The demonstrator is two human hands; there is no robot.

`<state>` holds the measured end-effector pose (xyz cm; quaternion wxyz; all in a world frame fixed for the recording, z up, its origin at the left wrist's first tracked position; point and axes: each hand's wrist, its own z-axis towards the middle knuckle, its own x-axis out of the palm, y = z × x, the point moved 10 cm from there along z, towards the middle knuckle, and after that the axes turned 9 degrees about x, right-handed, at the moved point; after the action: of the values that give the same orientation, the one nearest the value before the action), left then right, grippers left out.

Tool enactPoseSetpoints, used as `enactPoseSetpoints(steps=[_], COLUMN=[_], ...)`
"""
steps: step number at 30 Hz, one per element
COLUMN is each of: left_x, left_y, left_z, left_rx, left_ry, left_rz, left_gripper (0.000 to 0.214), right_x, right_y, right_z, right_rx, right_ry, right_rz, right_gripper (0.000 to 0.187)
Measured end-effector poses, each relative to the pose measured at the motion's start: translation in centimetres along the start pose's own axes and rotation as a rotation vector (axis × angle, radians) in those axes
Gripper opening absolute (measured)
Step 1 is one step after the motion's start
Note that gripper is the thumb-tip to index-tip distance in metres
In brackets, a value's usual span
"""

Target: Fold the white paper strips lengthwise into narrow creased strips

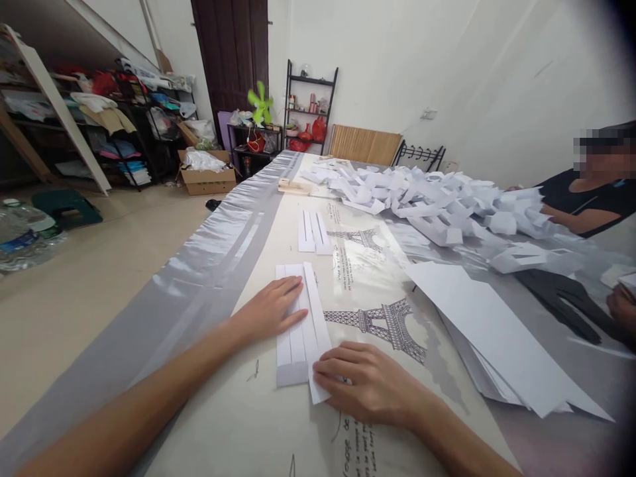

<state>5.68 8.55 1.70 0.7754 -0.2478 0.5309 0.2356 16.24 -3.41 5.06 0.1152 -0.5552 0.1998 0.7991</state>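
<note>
A creased white sheet of paper [292, 371] lies lengthwise on the printed table cover, with several parallel fold lines along it. Its right edge is turned over as a narrow strip, slightly raised and askew at the near end. My left hand [271, 308] rests on the sheet's left and middle part, fingers stretched out and pressing it flat. At the near right corner, my right hand [370, 384] has its fingers curled on the strip's end, gripping it; the thumb is partly hidden. Just beyond lie folded paper pieces [314, 232].
A stack of white sheets [501, 331] lies to the right. A large heap of folded paper [412, 192] covers the table's far right, with a wooden piece [293, 187] at the far left. Another person [591, 199] sits across on the right. A cardboard box [209, 177] stands on the floor.
</note>
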Motion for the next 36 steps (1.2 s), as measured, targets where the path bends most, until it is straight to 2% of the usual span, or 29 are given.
enactPoseSetpoints(steps=[4, 8, 13, 17, 19, 22, 27, 33, 36], left_x=[-0.1, 0.0, -0.2, -0.3, -0.3, -0.1, -0.1, -0.3, 0.0], left_y=[0.0, 0.0, 0.0, -0.1, 0.0, 0.0, -0.1, -0.1, 0.1], left_z=[0.1, 0.0, 0.0, 0.1, 0.1, 0.1, 0.1, 0.0, 0.0], left_rx=[0.008, 0.022, 0.017, 0.026, 0.026, 0.024, 0.021, 0.012, 0.017], left_ry=[0.011, 0.035, 0.035, 0.025, 0.025, 0.035, 0.058, 0.046, 0.036], left_rz=[0.004, 0.020, -0.007, -0.035, -0.041, -0.020, 0.008, -0.027, -0.028], left_gripper=[0.059, 0.059, 0.058, 0.055, 0.055, 0.055, 0.054, 0.052, 0.053], right_x=[0.2, 0.4, 0.9, 1.0, 1.2, 1.5, 1.7, 2.0, 2.3], right_y=[-0.9, -2.2, -3.5, -4.2, -4.2, -3.5, -3.0, -3.7, -4.8], right_z=[0.1, 0.0, 0.3, 0.8, 0.9, 0.9, 0.7, 0.5, 0.3], right_rx=[0.060, 0.141, 0.310, 0.439, 0.454, 0.402, 0.349, 0.400, 0.519], right_ry=[0.018, 0.006, 0.043, 0.096, 0.139, 0.182, 0.144, 0.109, 0.115], right_rz=[0.027, 0.233, 0.449, 0.497, 0.517, 0.566, 0.562, 0.609, 0.662], right_gripper=[0.024, 0.023, 0.019, 0.024, 0.020, 0.014, 0.016, 0.016, 0.012])
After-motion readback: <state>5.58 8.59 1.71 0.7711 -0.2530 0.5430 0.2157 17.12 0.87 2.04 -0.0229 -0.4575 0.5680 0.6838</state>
